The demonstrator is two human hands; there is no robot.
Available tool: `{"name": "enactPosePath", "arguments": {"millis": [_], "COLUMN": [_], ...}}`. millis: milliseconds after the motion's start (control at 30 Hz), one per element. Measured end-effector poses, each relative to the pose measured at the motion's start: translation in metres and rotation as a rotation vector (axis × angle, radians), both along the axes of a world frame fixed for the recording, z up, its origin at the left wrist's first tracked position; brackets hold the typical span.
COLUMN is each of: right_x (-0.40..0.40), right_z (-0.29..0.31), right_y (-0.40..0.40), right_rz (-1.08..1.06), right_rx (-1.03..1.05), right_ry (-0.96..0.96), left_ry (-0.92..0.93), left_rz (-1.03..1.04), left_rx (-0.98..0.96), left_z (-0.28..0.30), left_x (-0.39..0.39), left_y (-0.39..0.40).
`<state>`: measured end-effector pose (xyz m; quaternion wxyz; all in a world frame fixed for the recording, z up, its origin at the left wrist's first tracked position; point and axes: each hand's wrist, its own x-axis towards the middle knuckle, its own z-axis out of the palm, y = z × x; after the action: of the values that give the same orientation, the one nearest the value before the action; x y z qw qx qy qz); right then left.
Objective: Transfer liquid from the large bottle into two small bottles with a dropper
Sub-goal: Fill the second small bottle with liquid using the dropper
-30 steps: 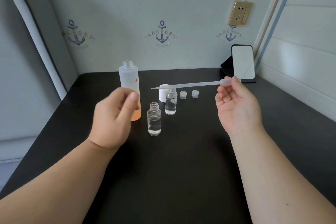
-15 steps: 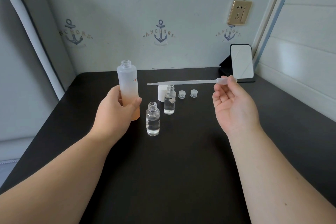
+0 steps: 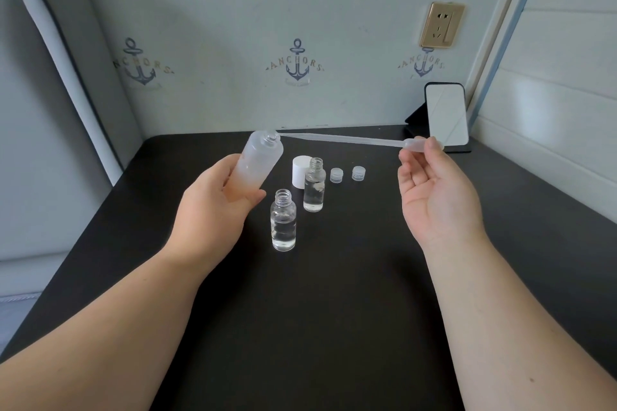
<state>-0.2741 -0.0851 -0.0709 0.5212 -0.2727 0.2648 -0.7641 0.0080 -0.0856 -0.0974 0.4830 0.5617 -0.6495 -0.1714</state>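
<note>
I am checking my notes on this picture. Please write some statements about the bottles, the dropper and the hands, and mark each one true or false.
1. The left hand holds the large bottle tilted, off the table. True.
2. The right hand pinches the dropper at its bulb end. True.
3. Both small bottles have their caps screwed on. False: the near small bottle and the far small bottle are open; two small caps lie on the table.
4. The dropper tip is inside the near small bottle. False: it is at the large bottle's mouth.
5. The white cap stands behind the far small bottle. True.
</note>
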Motion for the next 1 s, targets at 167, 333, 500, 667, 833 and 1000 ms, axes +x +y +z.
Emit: {"name": "enactPosePath", "arguments": {"millis": [167,333,500,667,833,1000], "right_x": [-0.002,-0.005,0.002,0.024,0.041,0.051], "right_z": [0.001,0.001,0.000,-0.003,-0.008,-0.011], "right_y": [0.000,0.000,0.001,0.004,0.005,0.006], "right_rz": [-0.036,-0.075,-0.038,0.033,0.058,0.069], "right_rx": [-0.002,-0.032,-0.054,-0.046,-0.014,-0.012], "right_ry": [0.045,0.118,0.295,0.376,0.421,0.437], "left_ry": [-0.060,-0.194,-0.283,-0.321,-0.335,-0.342], "left_rz": [0.027,0.082,0.073,0.066,0.055,0.050], "left_rx": [-0.026,-0.078,-0.151,-0.164,-0.204,-0.212], "left_z": [-0.001,-0.003,-0.004,-0.008,-0.008,-0.010], "left_x": [0.003,0.002,0.000,-0.001,-0.003,-0.005], "left_y": [-0.002,-0.002,-0.002,-0.006,-0.005,-0.006]}}
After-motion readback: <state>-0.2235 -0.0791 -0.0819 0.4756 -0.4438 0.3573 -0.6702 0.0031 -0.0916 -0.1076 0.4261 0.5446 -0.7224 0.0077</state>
